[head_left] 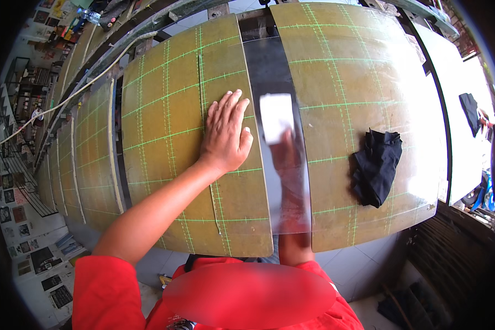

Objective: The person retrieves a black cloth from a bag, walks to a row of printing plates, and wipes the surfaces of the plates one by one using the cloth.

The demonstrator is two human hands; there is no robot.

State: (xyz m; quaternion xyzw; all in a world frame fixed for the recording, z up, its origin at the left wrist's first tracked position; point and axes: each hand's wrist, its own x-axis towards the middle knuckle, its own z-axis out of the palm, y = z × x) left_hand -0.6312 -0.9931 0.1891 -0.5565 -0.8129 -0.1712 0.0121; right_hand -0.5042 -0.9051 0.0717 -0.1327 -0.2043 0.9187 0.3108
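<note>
My left hand [226, 132] lies flat, fingers stretched out, near the left edge of a clear sheet [267, 66]. The sheet spans the gap between two yellowish boards, the left board [148, 104] and the right board [327, 132], both marked with green grid lines. In that gap, seen hazily through the sheet, my right hand [285, 159] reaches up from below. It grips a bright white rectangular thing [276, 115], its thumb over the lower part. Blur and glare hide what exactly this is.
A crumpled black cloth [378, 168] rests on the right board. Further left stand more grid-marked boards [93, 146]. A pale cable [71, 96] runs across the upper left. Another person's hand [485, 119] is by a dark cloth [469, 113] at the far right.
</note>
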